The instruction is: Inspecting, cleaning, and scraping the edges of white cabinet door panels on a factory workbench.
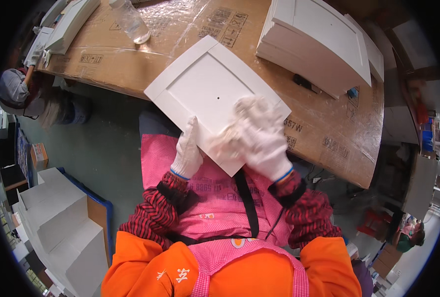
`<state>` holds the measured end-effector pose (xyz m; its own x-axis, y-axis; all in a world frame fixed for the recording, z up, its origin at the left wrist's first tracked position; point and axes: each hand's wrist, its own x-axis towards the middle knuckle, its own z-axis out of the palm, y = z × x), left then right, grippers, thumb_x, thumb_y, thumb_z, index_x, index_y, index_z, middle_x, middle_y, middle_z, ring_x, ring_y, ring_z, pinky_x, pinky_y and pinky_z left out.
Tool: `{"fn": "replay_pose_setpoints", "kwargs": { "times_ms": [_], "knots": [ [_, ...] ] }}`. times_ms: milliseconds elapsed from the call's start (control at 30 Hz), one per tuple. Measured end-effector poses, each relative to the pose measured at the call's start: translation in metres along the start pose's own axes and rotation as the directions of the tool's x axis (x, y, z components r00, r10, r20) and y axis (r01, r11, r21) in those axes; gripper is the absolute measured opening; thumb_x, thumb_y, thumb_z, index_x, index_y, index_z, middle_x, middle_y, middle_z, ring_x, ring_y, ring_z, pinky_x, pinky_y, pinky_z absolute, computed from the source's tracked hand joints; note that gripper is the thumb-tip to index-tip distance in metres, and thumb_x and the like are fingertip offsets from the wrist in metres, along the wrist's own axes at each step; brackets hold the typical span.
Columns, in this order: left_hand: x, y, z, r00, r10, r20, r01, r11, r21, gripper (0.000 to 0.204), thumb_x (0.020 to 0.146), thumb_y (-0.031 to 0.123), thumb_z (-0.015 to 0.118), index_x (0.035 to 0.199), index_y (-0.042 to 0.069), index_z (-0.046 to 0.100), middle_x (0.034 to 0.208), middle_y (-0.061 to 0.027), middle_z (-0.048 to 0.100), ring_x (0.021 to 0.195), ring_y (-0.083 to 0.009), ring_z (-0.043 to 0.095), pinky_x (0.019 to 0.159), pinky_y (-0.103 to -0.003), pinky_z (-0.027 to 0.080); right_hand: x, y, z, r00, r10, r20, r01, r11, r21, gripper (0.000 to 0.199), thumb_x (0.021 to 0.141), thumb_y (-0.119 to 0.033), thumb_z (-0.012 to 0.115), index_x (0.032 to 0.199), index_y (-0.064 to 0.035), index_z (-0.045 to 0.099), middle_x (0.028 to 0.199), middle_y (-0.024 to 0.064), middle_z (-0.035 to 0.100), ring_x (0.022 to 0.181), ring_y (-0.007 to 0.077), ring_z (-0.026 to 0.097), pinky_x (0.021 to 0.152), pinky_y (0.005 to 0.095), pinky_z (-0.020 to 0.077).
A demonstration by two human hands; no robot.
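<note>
A white square panel (205, 86) with a raised border and a small dark dot in its middle lies partly on the cardboard-covered table (324, 133), its near corner hanging over my lap. My left hand (186, 151), in a white glove, grips the panel's lower left edge. My right hand (262, 136), also gloved, presses a blurred white cloth (225, 141) against the panel's lower right part.
A stack of similar white panels (314, 42) stands at the table's back right, and a clear plastic bottle (130, 21) lies at the back. More white panels (64, 222) are stacked on the floor to my left. Another person (14, 86) works at the far left.
</note>
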<state>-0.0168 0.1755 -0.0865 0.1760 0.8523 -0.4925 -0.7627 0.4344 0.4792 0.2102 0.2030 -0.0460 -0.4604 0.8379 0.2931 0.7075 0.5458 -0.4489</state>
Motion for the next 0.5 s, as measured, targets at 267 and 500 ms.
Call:
{"fn": "replay_pose_setpoints", "kwargs": {
  "times_ms": [267,500],
  "knots": [
    [0.037,-0.005,-0.015,0.979,0.079,-0.186,-0.037,0.975,0.220,0.065,0.105,0.047,0.067,0.148,0.000,0.051,0.125,-0.0143,0.067,0.109,-0.0252,0.071,0.089,-0.040,0.063,0.005,0.129,-0.076,0.939,0.254,-0.232,-0.332,0.843,-0.423,0.045,0.092,-0.015,0.078,0.136,-0.0043,0.071,0.127,0.0177,0.072,0.113,0.0342,0.069,0.099,0.0416,0.0564],
    [0.063,-0.033,-0.099,0.910,0.376,0.172,-0.380,0.597,0.706,0.066,0.093,-0.009,0.055,0.157,0.005,0.049,0.136,-0.0248,0.065,0.117,-0.0375,0.068,0.099,-0.041,0.059,0.021,-0.023,-0.010,0.931,0.306,0.198,-0.208,0.892,-0.401,0.095,0.089,-0.055,0.074,0.164,-0.0065,0.040,0.168,0.0331,0.026,0.157,0.0552,0.020,0.127,0.0671,0.0134]
  ]
}}
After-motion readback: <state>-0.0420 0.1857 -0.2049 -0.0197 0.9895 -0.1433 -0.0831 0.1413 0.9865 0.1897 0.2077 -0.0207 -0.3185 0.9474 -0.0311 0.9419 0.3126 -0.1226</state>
